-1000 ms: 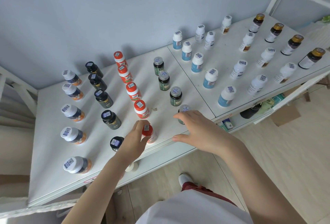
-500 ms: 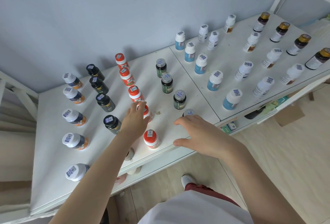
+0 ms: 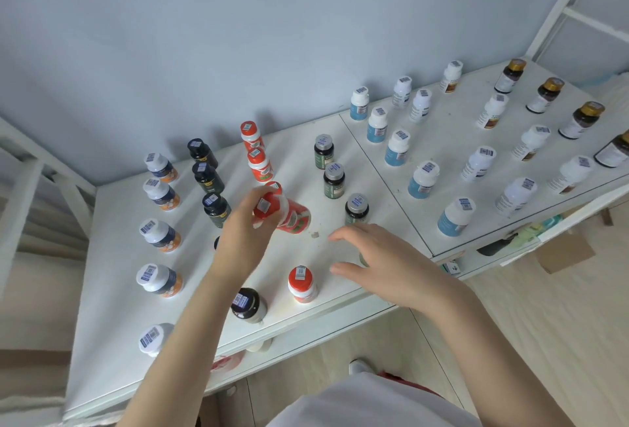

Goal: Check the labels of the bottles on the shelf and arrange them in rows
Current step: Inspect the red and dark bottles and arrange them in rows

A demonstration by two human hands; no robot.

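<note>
Left hand [image 3: 243, 239] fingers clamp a glossy, cylindrical orange-capped bottle [image 3: 284, 210], tilted above the white shelf [image 3: 112, 290]. Right hand [image 3: 384, 265] fingers spread apart, hiding a green-labelled bottle [image 3: 363, 259].

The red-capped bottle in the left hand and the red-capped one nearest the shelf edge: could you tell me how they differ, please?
The held bottle is tilted, gripped by the left hand; the front bottle stands upright, untouched. The held one shows its label side; the front one shows mainly its cap. Both have red caps with barcode stickers.

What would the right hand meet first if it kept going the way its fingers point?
Probably the tilted red bottle held by the left hand. The right hand points left toward it, though depth is unclear.
</note>
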